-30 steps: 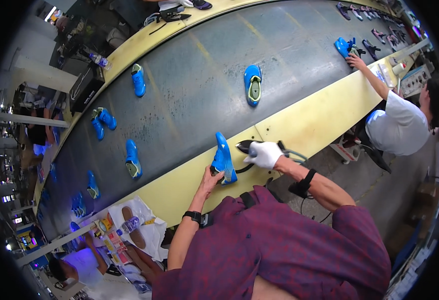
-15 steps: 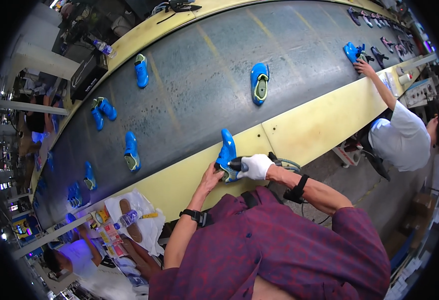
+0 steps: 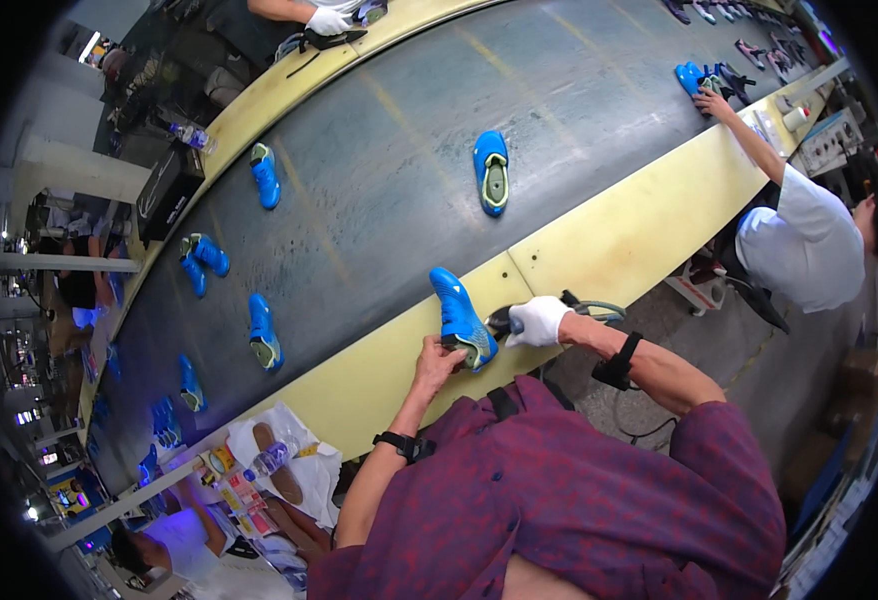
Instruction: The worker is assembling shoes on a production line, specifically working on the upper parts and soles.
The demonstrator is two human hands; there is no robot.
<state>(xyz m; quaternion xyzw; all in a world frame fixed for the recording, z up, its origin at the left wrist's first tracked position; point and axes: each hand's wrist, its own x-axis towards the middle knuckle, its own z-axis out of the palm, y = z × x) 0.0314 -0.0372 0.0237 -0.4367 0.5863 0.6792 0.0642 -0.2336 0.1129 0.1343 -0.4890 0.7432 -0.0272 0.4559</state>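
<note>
From where I stand, the person's bare left hand (image 3: 437, 365) is grasping a blue shoe (image 3: 457, 313) by its heel end, the thumb at the rim of the shoe's mouth. The shoe is held over the near yellow ledge (image 3: 389, 385), its toe pointing to the far side, toward the grey belt (image 3: 399, 190). The right hand (image 3: 542, 322), in a white glove, is closed around a dark tool (image 3: 502, 323), which sits just right of the shoe's heel; I cannot tell whether the two touch. A hose (image 3: 599, 312) shows to the right of the glove. Each forearm has a black band near the wrist.

On the belt, a single blue shoe (image 3: 492, 174) lies beyond the held one, a little to the right, its mouth turned to the near side. More blue shoes (image 3: 264, 332) are scattered to the left, two of them side by side. At the near left, a plastic bottle (image 3: 272, 458) lies on a brown sole-shaped piece (image 3: 263, 436) over a white sheet (image 3: 321, 478). Far to the right, a co-worker in a white shirt (image 3: 799, 245) has a hand at another blue shoe (image 3: 692, 76).
</note>
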